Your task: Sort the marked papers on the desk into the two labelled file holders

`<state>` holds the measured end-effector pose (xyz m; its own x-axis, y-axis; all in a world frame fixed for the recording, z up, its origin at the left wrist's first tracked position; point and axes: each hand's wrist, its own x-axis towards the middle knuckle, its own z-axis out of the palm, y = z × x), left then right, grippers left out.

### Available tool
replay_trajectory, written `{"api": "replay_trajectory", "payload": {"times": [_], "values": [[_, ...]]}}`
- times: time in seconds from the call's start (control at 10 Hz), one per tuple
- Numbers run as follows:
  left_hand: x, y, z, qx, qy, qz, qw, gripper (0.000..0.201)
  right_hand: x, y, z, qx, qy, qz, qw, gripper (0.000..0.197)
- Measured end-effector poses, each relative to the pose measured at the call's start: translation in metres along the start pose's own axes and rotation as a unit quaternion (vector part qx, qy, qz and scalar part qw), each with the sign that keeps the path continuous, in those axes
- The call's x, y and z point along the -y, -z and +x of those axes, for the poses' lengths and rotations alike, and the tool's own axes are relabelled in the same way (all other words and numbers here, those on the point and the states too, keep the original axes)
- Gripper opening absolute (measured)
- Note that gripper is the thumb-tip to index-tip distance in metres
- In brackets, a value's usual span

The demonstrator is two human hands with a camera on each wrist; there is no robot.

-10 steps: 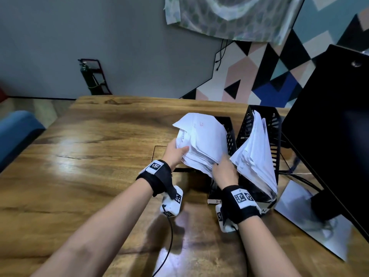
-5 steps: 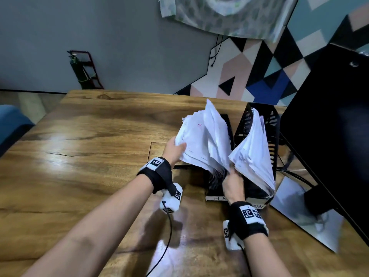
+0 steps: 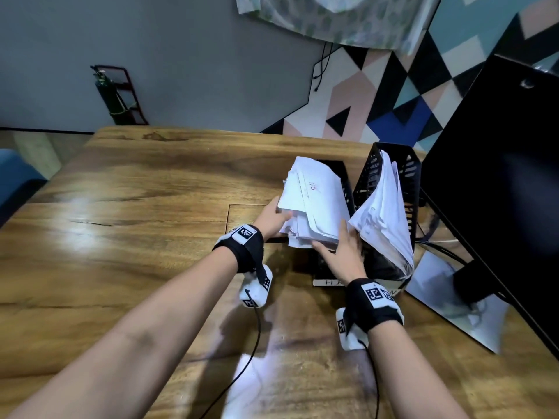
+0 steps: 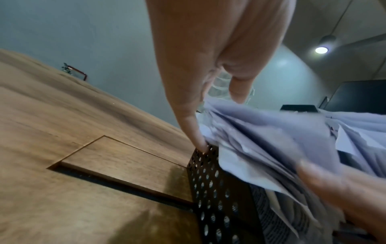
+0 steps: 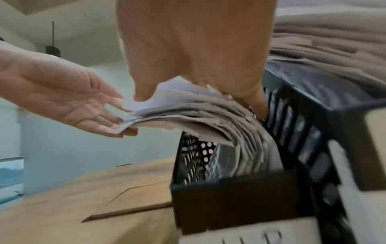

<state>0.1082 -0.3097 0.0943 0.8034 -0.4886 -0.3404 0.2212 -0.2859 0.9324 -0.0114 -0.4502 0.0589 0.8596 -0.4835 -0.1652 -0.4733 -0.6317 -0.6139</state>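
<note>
Fanned paper sheaf [image 3: 314,204] flattened under both hands

Two black perforated file holders stood side by side on the desk. The left file holder [image 3: 344,189] held a thick sheaf of white papers [image 3: 314,204] — bent over leftward, red marks on the top sheet. The right file holder [image 3: 408,176] held a second white stack [image 3: 381,213], sagging forward.

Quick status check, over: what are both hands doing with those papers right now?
Left hand open, fingers flat against left paper stack. Right hand open, pressing its near edge. Stack bulging out of left file holder. Nothing in the way.
</note>
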Motion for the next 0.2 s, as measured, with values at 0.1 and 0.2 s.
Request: {"api": "replay_trajectory", "payload": {"times": [0.1,0.2], "values": [[0.008,0.021,-0.018,-0.056,-0.013,0.077,0.995,0.068,-0.011,-0.016,-0.017,-0.076,-0.029,-0.022,0.996,0.085],[0.029,0.041,-0.039,-0.052,-0.010,0.111,0.992,0.054,-0.024,-0.045,-0.044,-0.126,-0.055,-0.030,0.990,0.078]]}}
